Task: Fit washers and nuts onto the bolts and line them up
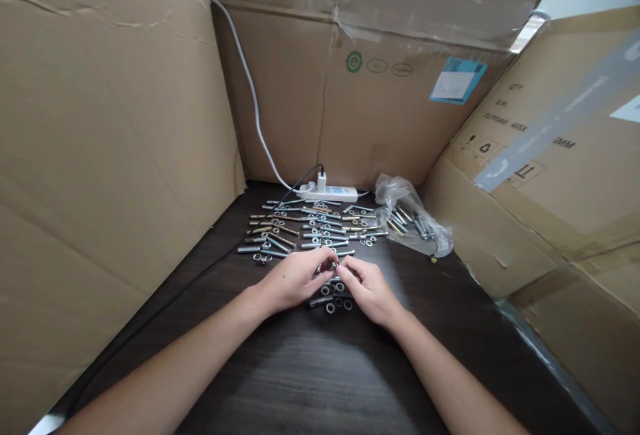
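Note:
My left hand (300,278) and my right hand (373,288) meet over the table, fingertips nearly touching. Both are closed in a pinch around a small metal piece (334,266); the fingers cover most of it, so its exact kind is hidden. Just below the hands lie several washers and nuts (330,308) beside a metal sleeve (320,302). Beyond my fingers, bolts and sleeves (323,227) are laid out in rows, silver and brass-coloured, with loose washers and nuts (369,242) among them.
A clear plastic bag (415,222) with more metal bolts lies at the right. Behind the rows sits a white power strip (340,193) with a plugged-in charger (322,182). A black cable (200,267) crosses the dark table (310,375) at left. Cardboard walls (280,115) surround it.

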Demonstrator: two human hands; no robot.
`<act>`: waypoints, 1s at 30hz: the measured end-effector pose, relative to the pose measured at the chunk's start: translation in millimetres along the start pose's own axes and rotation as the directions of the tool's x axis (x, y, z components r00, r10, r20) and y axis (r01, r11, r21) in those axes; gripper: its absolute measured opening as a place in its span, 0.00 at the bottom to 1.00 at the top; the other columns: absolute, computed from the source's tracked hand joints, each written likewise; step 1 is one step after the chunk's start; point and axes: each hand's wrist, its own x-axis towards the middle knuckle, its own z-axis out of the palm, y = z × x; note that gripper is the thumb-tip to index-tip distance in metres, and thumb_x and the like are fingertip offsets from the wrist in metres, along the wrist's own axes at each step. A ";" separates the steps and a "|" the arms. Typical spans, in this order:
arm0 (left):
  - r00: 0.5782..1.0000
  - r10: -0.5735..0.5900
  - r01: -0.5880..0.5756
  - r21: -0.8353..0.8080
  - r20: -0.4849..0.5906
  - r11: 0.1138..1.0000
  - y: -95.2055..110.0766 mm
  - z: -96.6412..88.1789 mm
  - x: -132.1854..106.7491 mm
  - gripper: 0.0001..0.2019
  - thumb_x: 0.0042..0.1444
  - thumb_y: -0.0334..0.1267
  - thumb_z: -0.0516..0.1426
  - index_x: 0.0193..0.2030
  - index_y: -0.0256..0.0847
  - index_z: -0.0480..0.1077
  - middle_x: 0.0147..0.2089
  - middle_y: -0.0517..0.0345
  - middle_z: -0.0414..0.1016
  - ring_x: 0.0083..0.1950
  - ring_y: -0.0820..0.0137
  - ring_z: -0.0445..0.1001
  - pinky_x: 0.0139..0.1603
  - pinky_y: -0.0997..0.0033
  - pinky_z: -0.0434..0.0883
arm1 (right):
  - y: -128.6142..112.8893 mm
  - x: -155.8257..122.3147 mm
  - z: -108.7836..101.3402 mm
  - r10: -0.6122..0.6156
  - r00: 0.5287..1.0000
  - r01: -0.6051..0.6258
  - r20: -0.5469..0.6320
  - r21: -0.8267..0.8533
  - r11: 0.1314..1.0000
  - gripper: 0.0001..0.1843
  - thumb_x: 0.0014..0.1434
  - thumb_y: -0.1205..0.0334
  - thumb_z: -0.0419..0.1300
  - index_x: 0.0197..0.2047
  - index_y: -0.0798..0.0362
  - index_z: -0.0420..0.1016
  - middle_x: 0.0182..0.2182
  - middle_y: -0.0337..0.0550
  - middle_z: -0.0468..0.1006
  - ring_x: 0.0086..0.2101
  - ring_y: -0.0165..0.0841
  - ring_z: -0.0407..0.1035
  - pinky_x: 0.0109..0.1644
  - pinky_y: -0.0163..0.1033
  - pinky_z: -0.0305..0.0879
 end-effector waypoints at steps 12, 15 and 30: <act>0.999 0.047 -0.047 0.052 -0.006 0.998 -0.4 -1.9 -1.2 0.08 0.62 0.38 0.49 0.46 0.42 0.65 0.40 0.58 0.71 0.33 0.73 0.69 0.33 0.74 0.64 | 4.6 0.8 2.9 0.062 0.996 -0.064 -0.060 -0.037 0.997 0.18 0.61 0.53 0.50 0.23 0.54 0.58 0.19 0.34 0.57 0.23 0.26 0.52 0.26 0.32 0.48; 0.999 0.037 -0.038 0.038 0.003 0.999 -1.9 -0.4 -0.8 0.08 0.62 0.39 0.49 0.45 0.42 0.64 0.40 0.58 0.71 0.36 0.72 0.69 0.35 0.74 0.64 | 2.9 0.4 2.1 0.065 0.995 -0.073 -0.076 -0.112 0.991 0.18 0.60 0.54 0.51 0.22 0.54 0.59 0.19 0.34 0.57 0.22 0.26 0.52 0.26 0.32 0.47; 1.000 0.010 -0.010 0.010 -0.025 1.000 -4.3 2.7 -0.7 0.12 0.65 0.40 0.44 0.42 0.40 0.65 0.36 0.59 0.71 0.35 0.72 0.67 0.37 0.74 0.62 | -5.1 -0.8 1.1 0.024 0.998 -0.034 -0.050 -0.205 0.978 0.19 0.58 0.56 0.52 0.19 0.54 0.55 0.15 0.33 0.57 0.19 0.24 0.50 0.23 0.32 0.44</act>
